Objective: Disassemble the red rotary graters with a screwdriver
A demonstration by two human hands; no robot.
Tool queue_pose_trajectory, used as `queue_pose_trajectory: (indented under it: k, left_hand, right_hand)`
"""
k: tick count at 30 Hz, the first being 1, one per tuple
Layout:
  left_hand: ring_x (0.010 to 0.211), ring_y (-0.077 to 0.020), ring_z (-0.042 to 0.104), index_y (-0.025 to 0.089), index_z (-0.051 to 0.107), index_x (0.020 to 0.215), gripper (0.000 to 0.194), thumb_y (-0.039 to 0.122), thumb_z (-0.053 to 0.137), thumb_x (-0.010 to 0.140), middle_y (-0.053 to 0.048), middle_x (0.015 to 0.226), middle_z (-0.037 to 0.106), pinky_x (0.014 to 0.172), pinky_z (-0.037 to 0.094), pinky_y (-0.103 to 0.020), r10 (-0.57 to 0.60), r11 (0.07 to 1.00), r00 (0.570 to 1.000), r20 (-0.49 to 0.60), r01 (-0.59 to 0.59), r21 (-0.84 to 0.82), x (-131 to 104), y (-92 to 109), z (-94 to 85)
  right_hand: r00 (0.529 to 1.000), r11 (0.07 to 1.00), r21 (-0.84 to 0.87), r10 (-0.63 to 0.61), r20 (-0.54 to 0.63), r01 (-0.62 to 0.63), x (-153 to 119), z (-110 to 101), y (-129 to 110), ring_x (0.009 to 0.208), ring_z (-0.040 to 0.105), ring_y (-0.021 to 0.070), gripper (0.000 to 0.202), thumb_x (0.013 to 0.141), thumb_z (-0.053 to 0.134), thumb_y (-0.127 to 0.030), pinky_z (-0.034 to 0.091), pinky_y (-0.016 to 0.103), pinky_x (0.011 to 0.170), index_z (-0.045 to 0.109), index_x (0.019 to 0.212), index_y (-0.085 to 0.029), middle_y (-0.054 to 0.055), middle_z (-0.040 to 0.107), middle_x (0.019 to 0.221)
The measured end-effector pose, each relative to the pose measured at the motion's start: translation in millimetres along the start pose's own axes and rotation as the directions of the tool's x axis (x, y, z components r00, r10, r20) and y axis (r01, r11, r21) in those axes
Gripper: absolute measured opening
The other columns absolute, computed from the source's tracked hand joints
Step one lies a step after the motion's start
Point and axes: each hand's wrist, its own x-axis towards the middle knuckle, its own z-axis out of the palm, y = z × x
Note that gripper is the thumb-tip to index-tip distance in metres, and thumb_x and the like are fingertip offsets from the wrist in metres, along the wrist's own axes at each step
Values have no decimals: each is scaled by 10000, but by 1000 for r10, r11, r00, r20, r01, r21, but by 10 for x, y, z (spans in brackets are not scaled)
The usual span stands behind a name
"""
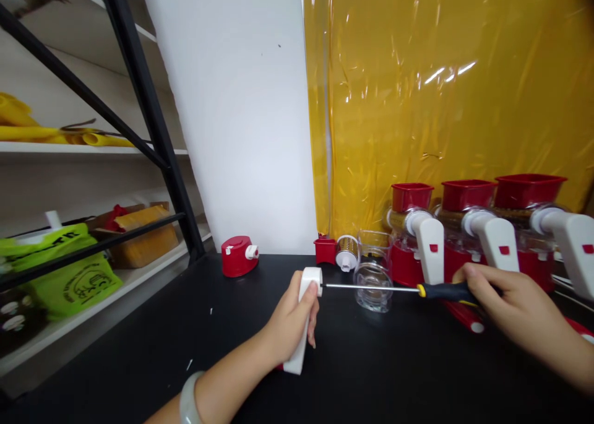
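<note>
My left hand is wrapped round a white crank handle, which stands tilted over the black table, a bit of red at its lower end. In my right hand is a long screwdriver with a dark blue and yellow grip. Its shaft lies level, pointing left, and the tip meets the round opening at the top of the handle; whether it sits on a screw I cannot tell. Behind the shaft stands a clear plastic housing. A white drum grater and a small red hopper are just beyond.
Several assembled red and white drum graters line the right back of the black table. A red base with a white knob sits at the back left. A black-framed shelf rises at left; a yellow plastic curtain hangs behind.
</note>
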Motion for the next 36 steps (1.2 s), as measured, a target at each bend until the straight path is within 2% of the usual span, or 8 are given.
queue_pose_trajectory:
  k: [6, 10, 16, 21, 25, 29, 32, 36]
  left_hand:
    - [383, -56, 382, 242, 361, 928, 522, 737, 489, 826, 97, 627, 454, 365, 429, -201, -92, 992, 994, 54, 96, -84, 33, 11, 3]
    - [377, -59, 372, 240, 351, 914, 516, 736, 472, 837, 99, 609, 449, 356, 432, -210, -115, 989, 991, 69, 121, -88, 41, 14, -1]
    - [388, -59, 386, 235, 358, 891, 492, 714, 466, 859, 95, 617, 440, 344, 406, -192, -45, 999, 999, 3, 44, 27, 18, 12, 0]
    - [408, -62, 411, 229, 389, 947, 432, 658, 424, 917, 96, 594, 430, 391, 404, -181, 88, 984, 996, -1, -87, 153, -11, -27, -57]
    - [444, -71, 450, 224, 416, 1080, 366, 572, 403, 969, 86, 596, 459, 446, 417, -184, 198, 955, 980, 19, -198, 221, -46, -45, -115]
    - [456, -77, 456, 217, 422, 1122, 350, 537, 406, 982, 79, 591, 475, 459, 405, -186, 259, 930, 965, 34, -259, 262, -80, -15, -134]
    - [462, -81, 463, 215, 423, 1128, 352, 535, 411, 981, 77, 584, 480, 461, 404, -187, 248, 924, 967, 60, -255, 284, -84, -4, -129]
    - [449, -76, 461, 222, 420, 1059, 352, 562, 403, 973, 83, 583, 464, 455, 414, -187, 177, 952, 983, 45, -183, 245, -48, -37, -112]
  right_hand:
    - [971, 977, -58, -211, -113, 206, -43, -48, -52, 500, 599, 195, 430, 875, 467, -494, 423, 275, 509, 669, 628, -206, 33, 662, 575]
    - [957, 965, -71, -261, -127, 254, -56, -46, -52, 497, 603, 187, 401, 887, 485, -462, 424, 269, 506, 670, 639, -206, 33, 673, 590]
    - [986, 986, -4, -165, -23, 165, -34, -8, 13, 566, 577, 187, 451, 912, 461, -510, 428, 270, 565, 607, 623, -196, 36, 633, 608]
    - [997, 991, 133, 12, 76, -22, -1, -26, -8, 559, 558, 183, 521, 857, 481, -654, 423, 266, 541, 589, 633, -196, 25, 595, 589]
    - [961, 938, 274, 150, 233, -213, 11, -11, -69, 413, 468, 159, 637, 831, 394, -764, 369, 262, 445, 599, 624, -198, 5, 498, 435]
    - [907, 896, 284, 234, 350, -340, 22, 39, -53, 379, 455, 158, 701, 819, 345, -805, 325, 257, 397, 632, 635, -192, 38, 562, 445]
    - [927, 926, 217, 242, 288, -309, 30, 54, 23, 412, 491, 169, 693, 806, 376, -803, 364, 267, 420, 614, 583, -192, 46, 589, 478]
    - [989, 988, 103, 102, 108, -113, 28, 50, 125, 563, 600, 217, 642, 824, 418, -747, 466, 288, 560, 645, 597, -191, 50, 650, 581]
